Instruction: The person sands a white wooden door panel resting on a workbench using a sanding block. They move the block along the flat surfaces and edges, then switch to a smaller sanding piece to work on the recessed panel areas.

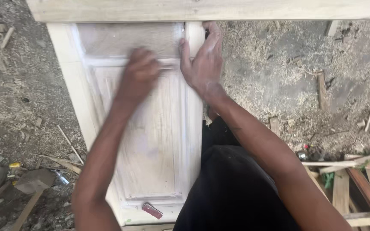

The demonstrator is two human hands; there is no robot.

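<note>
A pale, white-coated wooden door panel lies flat in front of me, with a raised frame and a recessed upper panel. My left hand is blurred with motion and closed on something small that I cannot make out, pressed against the ledge between the upper and lower panels. My right hand lies flat and open on the door's right stile, fingers spread toward the top. A thin pale tip sticks out beside my left hand at the ledge.
A bare wooden beam crosses the top of the view. A small red object lies on the door's lower rail. Sawdust and wood scraps cover the ground. Planks and offcuts are piled at the lower right.
</note>
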